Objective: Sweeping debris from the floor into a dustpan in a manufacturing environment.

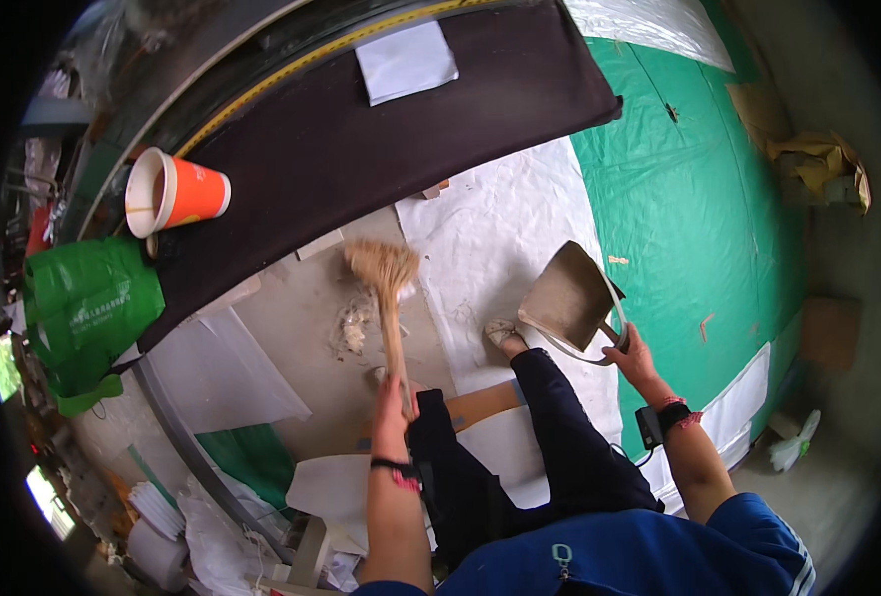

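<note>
Straw-coloured bristles tip the small hand broom [389,298] that the person's left hand [393,405] grips by the handle, fingers wrapped tight around its lower end. The broom head sits ahead of that hand, over a patch of dust and debris [354,326] on bare grey floor [301,338], though whether the bristles press on the floor cannot be told. The right hand [631,353] is clenched on the curved handle of a grey dustpan [569,296], which is tilted with its mouth turned toward the broom and hangs just ahead and to the inner side of that hand (a black strap and a small device sit at the wrist). Between the two hands a foot in a light shoe [505,334] rests on a white sheet [500,219]. Beyond the right hand spreads a green tarpaulin [689,199]. Far ahead of the left hand and to its outer side, an orange and white paper cup [174,192] lies on its side on a dark cloth-covered surface [361,129], with a green bag [87,303] nearer, below the cup.
</note>
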{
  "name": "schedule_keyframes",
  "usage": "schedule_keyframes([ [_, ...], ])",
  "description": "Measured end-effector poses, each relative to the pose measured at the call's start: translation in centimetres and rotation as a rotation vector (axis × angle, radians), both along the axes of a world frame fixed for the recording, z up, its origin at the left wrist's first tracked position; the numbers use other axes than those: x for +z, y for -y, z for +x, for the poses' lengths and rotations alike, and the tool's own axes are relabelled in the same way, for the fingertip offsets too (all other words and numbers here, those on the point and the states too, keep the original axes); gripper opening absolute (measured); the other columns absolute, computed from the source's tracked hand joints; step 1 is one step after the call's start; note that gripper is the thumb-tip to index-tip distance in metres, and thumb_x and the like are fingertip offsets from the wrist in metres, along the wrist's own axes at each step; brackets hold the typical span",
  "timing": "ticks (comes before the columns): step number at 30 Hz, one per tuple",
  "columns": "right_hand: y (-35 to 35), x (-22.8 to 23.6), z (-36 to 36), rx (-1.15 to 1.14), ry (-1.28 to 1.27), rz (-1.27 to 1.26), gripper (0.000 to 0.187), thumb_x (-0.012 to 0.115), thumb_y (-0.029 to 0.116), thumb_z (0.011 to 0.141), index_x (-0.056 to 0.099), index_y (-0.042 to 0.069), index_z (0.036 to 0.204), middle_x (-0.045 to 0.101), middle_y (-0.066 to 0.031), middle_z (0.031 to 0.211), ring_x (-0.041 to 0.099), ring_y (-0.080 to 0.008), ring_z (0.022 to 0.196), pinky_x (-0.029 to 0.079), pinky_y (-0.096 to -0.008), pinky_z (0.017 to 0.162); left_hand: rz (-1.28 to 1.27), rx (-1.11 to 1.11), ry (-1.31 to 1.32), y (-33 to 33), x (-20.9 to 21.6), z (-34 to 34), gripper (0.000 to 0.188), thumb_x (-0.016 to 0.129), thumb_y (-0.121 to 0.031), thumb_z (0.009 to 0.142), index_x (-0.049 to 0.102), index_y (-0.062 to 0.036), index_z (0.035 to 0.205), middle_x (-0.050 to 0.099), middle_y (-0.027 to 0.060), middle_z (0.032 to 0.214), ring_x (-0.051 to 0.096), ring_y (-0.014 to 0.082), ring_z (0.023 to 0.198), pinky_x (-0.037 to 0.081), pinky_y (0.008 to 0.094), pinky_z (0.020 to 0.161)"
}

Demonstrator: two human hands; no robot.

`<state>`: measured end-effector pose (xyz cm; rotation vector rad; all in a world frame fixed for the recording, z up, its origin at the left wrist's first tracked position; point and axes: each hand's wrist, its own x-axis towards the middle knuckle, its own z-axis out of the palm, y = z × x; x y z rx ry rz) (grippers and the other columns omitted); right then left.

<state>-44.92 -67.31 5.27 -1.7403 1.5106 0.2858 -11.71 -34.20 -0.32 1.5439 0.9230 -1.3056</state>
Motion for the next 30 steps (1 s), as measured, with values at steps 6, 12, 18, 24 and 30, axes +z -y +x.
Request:
schedule_keyframes([
  [6,0.1,-2.5,-6.7,-0.228,-0.03,-0.115,0.08,0.074,0.027,0.067,0.033,-0.011,0.125,0.06,-0.0163,0.086,0.057,-0.0192,0.076,0.047,-0.0309,0.066,0.011,0.088,0.028,-2.4,8.3,-4.5,0.023,0.048,-0.035,0.087,0.042,-0.0167,0.1,0.047,0.0056,0.064,0.049,0.0161,0.049,0.04,0.0283,0.035],
  [12,-1.4,-7.9,-10.2,-0.412,0.019,-0.074,0.045,0.07,0.025,0.071,0.048,-0.006,0.094,0.054,-0.009,0.068,0.05,-0.0139,0.059,0.044,-0.03,0.053,-0.239,0.012,0.236,5.5,1.2,4.4,0.027,0.055,-0.028,0.082,0.047,-0.0124,0.103,0.048,0.0058,0.066,0.048,0.0158,0.047,0.042,0.0301,0.04],
  [18,-3.7,-13.2,-12.7,-0.472,-0.02,-0.175,0.054,0.067,0.025,0.074,0.045,-0.009,0.111,0.049,-0.0039,0.069,0.046,-0.0105,0.061,0.041,-0.0268,0.053,-0.226,-0.022,0.034,14.6,-8.3,18.7,0.029,0.059,-0.033,0.081,0.046,-0.0087,0.091,0.052,0.0075,0.072,0.05,0.0129,0.051,0.041,0.023,0.041],
  [24,-6.4,-14.4,-16.0,-0.562,-0.049,-0.07,0.061,0.062,0.029,0.08,0.037,-0.004,0.126,0.042,-0.0035,0.072,0.043,-0.012,0.065,0.038,-0.0278,0.054,-0.227,0.16,-0.036,6.1,-10.6,12.6,0.031,0.057,-0.041,0.082,0.049,-0.0112,0.081,0.052,0.0046,0.064,0.048,0.0107,0.042,0.04,0.018,0.034],
  [30,-6.2,-15.1,-16.6,-0.284,-0.263,-0.18,0.065,0.057,0.035,0.082,0.034,-0.008,0.124,0.055,-0.0257,0.098,0.055,-0.0361,0.089,0.043,-0.0383,0.078,-0.125,0.427,-0.225,-3.8,-0.5,-2.3,0.042,0.048,-0.051,0.084,0.052,-0.0095,0.075,0.052,0.0031,0.058,0.046,0.0118,0.038,0.036,0.0214,0.032],
])
